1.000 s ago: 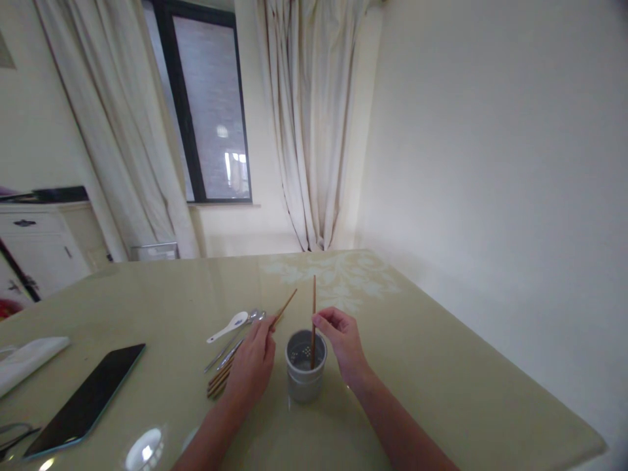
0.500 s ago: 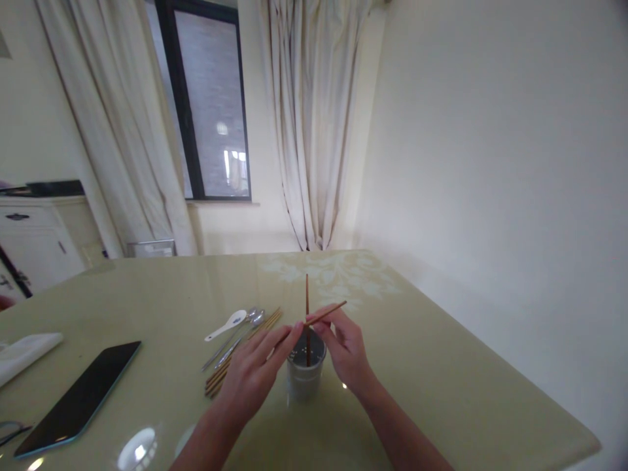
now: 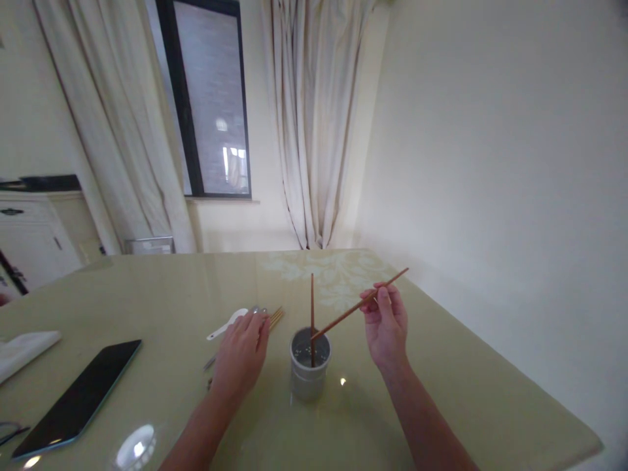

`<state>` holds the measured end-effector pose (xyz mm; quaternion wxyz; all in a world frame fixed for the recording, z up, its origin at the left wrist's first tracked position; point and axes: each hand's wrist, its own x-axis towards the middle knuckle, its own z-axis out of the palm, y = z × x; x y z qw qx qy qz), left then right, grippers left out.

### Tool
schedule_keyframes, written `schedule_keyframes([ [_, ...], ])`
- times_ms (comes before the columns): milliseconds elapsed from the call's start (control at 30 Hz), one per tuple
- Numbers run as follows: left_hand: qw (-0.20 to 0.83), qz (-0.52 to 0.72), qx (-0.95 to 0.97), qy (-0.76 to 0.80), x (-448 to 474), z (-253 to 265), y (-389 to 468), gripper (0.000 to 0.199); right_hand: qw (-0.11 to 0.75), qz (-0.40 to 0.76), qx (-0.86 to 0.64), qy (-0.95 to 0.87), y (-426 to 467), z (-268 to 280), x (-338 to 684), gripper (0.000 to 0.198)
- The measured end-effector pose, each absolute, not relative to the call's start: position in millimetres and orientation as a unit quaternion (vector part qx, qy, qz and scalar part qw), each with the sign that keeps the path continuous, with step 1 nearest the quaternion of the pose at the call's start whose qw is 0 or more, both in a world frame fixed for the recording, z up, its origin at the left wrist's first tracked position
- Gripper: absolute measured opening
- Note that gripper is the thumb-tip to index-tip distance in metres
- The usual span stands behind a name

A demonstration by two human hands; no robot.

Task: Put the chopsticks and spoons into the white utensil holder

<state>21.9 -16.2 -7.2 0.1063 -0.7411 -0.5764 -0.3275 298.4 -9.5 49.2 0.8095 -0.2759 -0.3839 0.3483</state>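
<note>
My right hand (image 3: 386, 326) is closed on a brown wooden chopstick (image 3: 346, 315), held slanting. Its lower end is over the mouth of the grey cup (image 3: 310, 383), right by a second chopstick (image 3: 313, 301) that stands upright inside. My left hand (image 3: 241, 353) is over the pile of chopsticks (image 3: 277, 317) and cutlery left of the cup, fingers stretched out, and hides most of the pile. I cannot tell whether it touches them. Beyond its fingers show a white spoon (image 3: 226, 324) and the tops of metal spoons (image 3: 260, 310).
A black tablet (image 3: 78, 399) lies on the left of the glossy table (image 3: 466, 399), with a white object (image 3: 27, 350) behind it. Part of a pair of glasses (image 3: 12, 432) shows at the left edge. A wall (image 3: 490, 163) runs along the right side.
My right hand has moved right and up with the chopstick, whose lower end now points down to the cup. My left hand has left the chopstick and shifted left over the pile.
</note>
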Motion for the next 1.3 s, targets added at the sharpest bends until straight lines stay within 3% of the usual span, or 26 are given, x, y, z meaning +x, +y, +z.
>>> schedule_keyframes([
  [167,0.046,-0.178,-0.742,-0.645,15.0,-22.6,-5.4,0.023,0.744,0.386,-0.312,-0.448,-9.6,42.0,288.5,0.037],
  [400,0.028,-0.139,-0.723,-0.677,18.1,-24.8,-9.7,0.026,0.629,0.391,-0.386,-0.55,-13.0,24.3,261.0,0.041],
  [567,0.01,-0.119,-0.716,-0.688,17.6,-24.0,-11.1,0.028,0.609,0.377,-0.416,-0.56,-12.0,12.8,254.2,0.04],
  [767,0.013,-0.18,-0.731,-0.658,21.5,-18.2,-12.0,0.023,0.606,0.366,-0.427,-0.563,-13.3,13.7,254.9,0.038],
  [900,-0.071,-0.272,-0.721,-0.633,30.7,-17.0,-13.1,0.026,0.586,0.347,-0.451,-0.577,-9.9,9.0,255.9,0.046],
  [1167,-0.214,-0.42,-0.76,-0.447,57.6,-14.8,-26.7,0.03,0.531,0.524,-0.4,-0.533,0.1,-13.3,247.4,0.046],
  [1300,-0.223,-0.417,-0.766,-0.435,56.8,-14.3,-24.2,0.035,0.575,0.492,-0.399,-0.518,1.4,-7.2,248.9,0.043],
])
